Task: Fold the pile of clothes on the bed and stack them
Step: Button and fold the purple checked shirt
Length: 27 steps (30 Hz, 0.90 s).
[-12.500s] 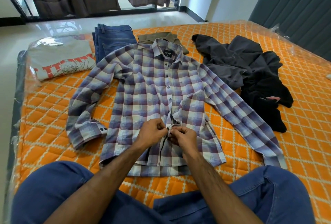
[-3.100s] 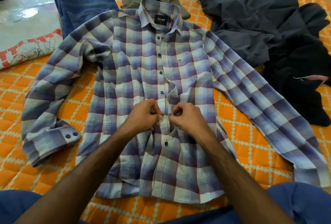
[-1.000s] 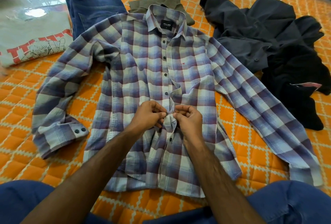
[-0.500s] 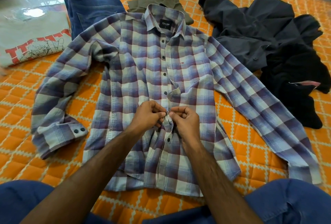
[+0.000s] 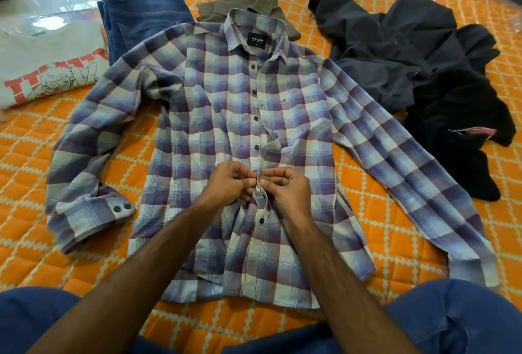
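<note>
the plaid shirt (image 5: 226,133) lay flat, front up, on the orange bed (image 5: 381,226), sleeves spread; the left hand (image 5: 226,184) and right hand (image 5: 288,189) met at its placket, fingers curled, each pinching a fabric edge; jeans (image 5: 141,14) and dark clothes (image 5: 409,65) lay beyond.

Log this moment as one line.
step: buttoning | left hand: pinches placket | right hand: pinches placket | plaid shirt: flat, face up, on bed | unfolded pile: right
</note>
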{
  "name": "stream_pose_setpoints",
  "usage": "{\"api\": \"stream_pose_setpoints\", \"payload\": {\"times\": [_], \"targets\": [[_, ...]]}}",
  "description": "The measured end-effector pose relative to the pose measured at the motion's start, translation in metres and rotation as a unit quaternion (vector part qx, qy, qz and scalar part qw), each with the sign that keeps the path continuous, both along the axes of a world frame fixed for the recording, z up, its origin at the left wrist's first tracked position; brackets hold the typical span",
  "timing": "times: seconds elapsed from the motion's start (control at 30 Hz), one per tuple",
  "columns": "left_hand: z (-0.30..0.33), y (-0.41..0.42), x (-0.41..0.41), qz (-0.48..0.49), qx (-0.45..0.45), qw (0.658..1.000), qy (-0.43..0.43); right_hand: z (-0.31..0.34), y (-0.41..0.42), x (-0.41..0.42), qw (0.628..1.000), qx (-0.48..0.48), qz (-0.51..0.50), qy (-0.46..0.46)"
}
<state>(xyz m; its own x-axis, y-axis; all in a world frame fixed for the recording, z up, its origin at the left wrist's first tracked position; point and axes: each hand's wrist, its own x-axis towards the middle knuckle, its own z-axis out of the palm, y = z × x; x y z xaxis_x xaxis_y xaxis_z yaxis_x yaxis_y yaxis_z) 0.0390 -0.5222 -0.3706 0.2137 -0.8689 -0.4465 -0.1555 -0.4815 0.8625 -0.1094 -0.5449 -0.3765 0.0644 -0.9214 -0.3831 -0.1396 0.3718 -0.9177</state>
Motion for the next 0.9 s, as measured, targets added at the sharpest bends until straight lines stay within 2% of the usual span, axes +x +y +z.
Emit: {"api": "stream_pose_setpoints", "payload": {"times": [0.2, 0.6, 0.9], "targets": [[0.006, 0.0, 0.001, 0.004, 0.01, 0.999, 0.038, -0.003, 0.009, -0.001, 0.992, -0.088, 0.043, 0.082], [0.01, 0.004, 0.004, 0.038, 0.019, 0.994, 0.102, -0.005, 0.015, 0.001, 0.993, -0.091, 0.027, 0.075], [0.018, 0.007, 0.003, 0.034, 0.019, 0.995, 0.089, -0.011, 0.024, 0.009, 0.988, -0.132, -0.005, 0.085]]}}
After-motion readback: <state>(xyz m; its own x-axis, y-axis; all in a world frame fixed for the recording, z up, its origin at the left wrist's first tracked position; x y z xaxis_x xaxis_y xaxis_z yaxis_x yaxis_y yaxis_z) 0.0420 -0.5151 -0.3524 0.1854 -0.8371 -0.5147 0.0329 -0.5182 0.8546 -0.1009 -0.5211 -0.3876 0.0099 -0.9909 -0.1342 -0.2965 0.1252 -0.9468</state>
